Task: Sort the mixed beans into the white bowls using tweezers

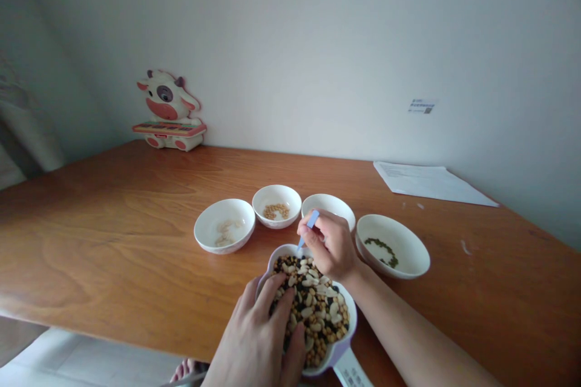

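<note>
A lilac bowl [347, 305] full of mixed beans sits at the table's near edge. My left hand [261, 338] rests on its left rim with the fingers spread flat over the beans. My right hand [330, 243] hovers over the bowl's far side, pinched round a blue tweezers-like tool [309, 225] whose tip points into the beans. Behind stand several white bowls: one with pale beans [224, 225], one with tan beans [276, 205], one [333, 204] partly hidden by my right hand, and one with green beans [393, 245].
The wooden table [113, 242] ends near my body. A toy cow keyboard [167, 112] stands at the back left against the wall. Sheets of paper [429, 182] lie at the back right. A label [422, 106] is stuck on the wall.
</note>
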